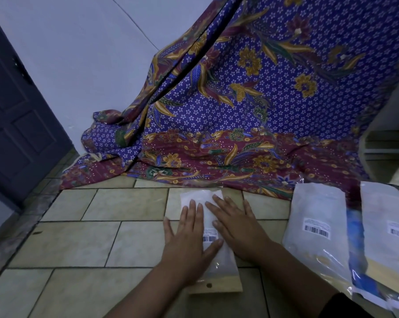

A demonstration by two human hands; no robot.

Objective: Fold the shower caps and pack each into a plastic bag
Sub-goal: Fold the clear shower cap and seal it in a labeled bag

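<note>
Left hand (189,237), right hand (237,228) press flat, half hiding plastic bag (200,196).

Batik cloth (251,106) draped over tiled floor (79,239) (dark door (17,115) left).

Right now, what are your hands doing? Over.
Left hand and right hand both flat, pressing the plastic bag. White shower cap inside, bag on the floor tiles. Two other bags off right, not blocking.

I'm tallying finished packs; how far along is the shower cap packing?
Looks done: two filled, barcoded bags at right, the nearer bag and the far-right bag. In hand: left hand and right hand press a third bag flat. Left: unclear; no loose caps show.
</note>
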